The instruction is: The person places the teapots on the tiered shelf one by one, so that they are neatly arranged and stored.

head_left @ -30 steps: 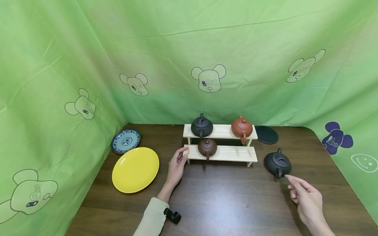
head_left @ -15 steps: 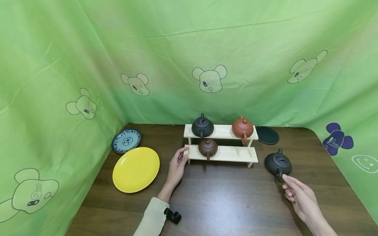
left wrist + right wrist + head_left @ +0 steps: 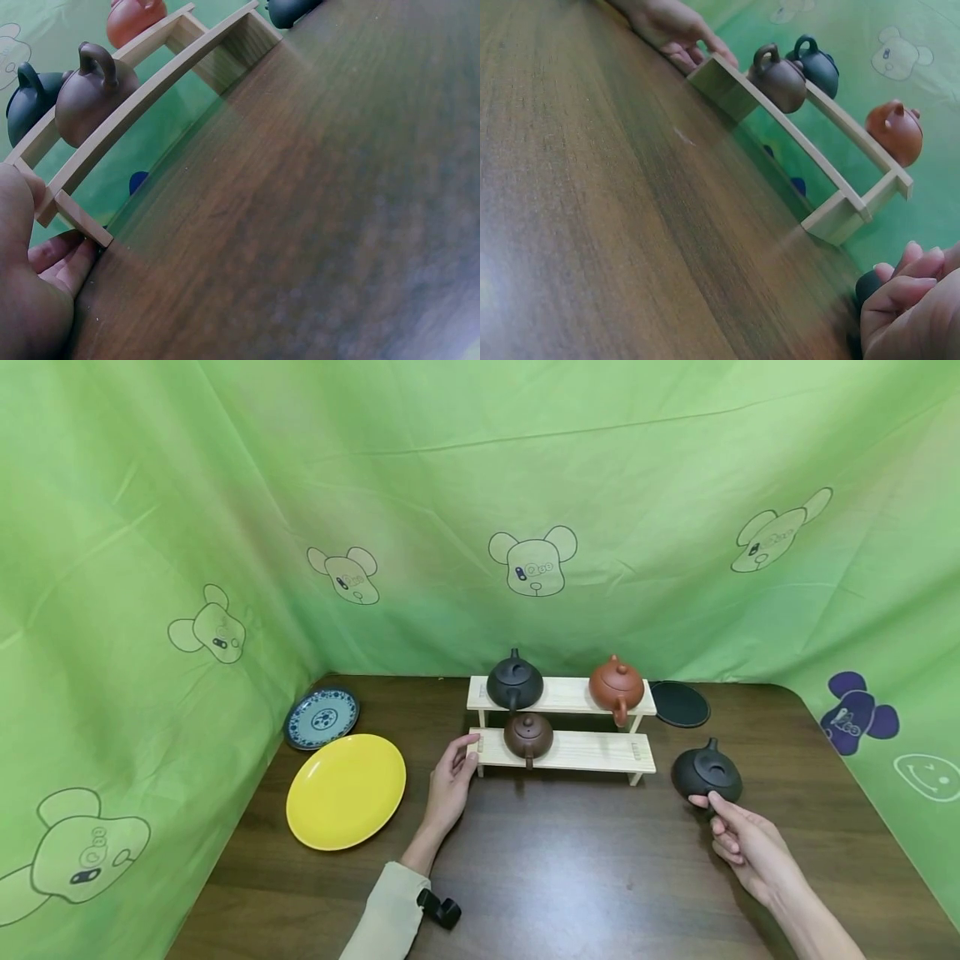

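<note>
At the left end of a two-tier wooden display shelf (image 3: pixel 592 750), my left hand (image 3: pixel 448 789) grips the lower tier; in the left wrist view its thumb lies at the top and its fingers by the leg. My right hand (image 3: pixel 753 846) pinches the handle of a black teapot (image 3: pixel 696 768) standing on the table right of the shelf. Curled right fingers (image 3: pixel 900 296) mostly hide that teapot in the right wrist view. A dark brown teapot (image 3: pixel 527 737) sits on the lower tier. On the upper tier are another black teapot (image 3: pixel 514 685) and a reddish-brown teapot (image 3: pixel 615 687).
A yellow plate (image 3: pixel 347 792) lies left of my left hand, with a blue patterned plate (image 3: pixel 322 718) behind it. Behind the shelf's right end is a dark round coaster (image 3: pixel 679 704). Green cloth (image 3: pixel 420 635) hangs along the table's back and sides.
My right hand has moved left and forward from beside the black teapot's handle, and its thumb and finger have closed on it. The left hand keeps its place on the shelf.
</note>
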A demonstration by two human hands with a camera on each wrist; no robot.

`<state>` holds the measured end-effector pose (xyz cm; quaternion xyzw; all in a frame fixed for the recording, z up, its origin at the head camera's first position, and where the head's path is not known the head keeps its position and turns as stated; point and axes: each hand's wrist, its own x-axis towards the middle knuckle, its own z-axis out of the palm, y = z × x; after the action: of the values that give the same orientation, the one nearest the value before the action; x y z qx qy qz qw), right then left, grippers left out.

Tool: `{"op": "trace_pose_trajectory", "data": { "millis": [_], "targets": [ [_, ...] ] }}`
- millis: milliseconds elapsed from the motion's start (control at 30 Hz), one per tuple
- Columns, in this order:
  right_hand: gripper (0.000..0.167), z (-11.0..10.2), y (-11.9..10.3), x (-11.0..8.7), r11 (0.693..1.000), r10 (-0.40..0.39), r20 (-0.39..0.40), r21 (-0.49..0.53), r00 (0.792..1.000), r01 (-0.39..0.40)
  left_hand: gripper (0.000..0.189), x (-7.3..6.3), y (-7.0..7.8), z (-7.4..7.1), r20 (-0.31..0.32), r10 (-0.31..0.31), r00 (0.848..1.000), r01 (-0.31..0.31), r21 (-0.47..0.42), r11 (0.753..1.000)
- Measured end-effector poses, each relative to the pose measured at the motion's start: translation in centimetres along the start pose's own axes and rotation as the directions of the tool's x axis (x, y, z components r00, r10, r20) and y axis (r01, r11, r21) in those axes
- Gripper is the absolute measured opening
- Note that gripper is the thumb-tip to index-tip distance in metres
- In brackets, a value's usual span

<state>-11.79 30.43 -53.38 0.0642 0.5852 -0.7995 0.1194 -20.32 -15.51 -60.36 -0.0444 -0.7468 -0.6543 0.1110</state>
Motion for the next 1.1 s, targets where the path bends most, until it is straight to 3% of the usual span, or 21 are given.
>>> {"op": "trace_pose_trajectory", "data": {
  "millis": [567, 867, 1100],
  "targets": [
    [0.040, 0.5, 0.3, -0.2, 1.000, -0.028, -0.124, -0.004, 0.992, 0.028, 0.033, 0.1, 0.0, 0.2, 0.002, -0.045, 0.999, 0.045, -0.009, 0.999],
    [0.039, 0.8, 0.3, -0.5, 0.997, -0.067, -0.157, -0.041, 0.985, 0.061, 0.031, 0.1, -0.7, 0.1, -0.001, 0.024, 1.000, -0.024, 0.000, 1.000],
    [0.037, 1.3, -0.1, -1.1, 0.992, -0.127, -0.153, -0.039, 0.980, 0.123, 0.031, 0.2, -1.4, 0.0, -0.001, 0.004, 1.000, -0.004, -0.028, 1.000]
  ]
}}
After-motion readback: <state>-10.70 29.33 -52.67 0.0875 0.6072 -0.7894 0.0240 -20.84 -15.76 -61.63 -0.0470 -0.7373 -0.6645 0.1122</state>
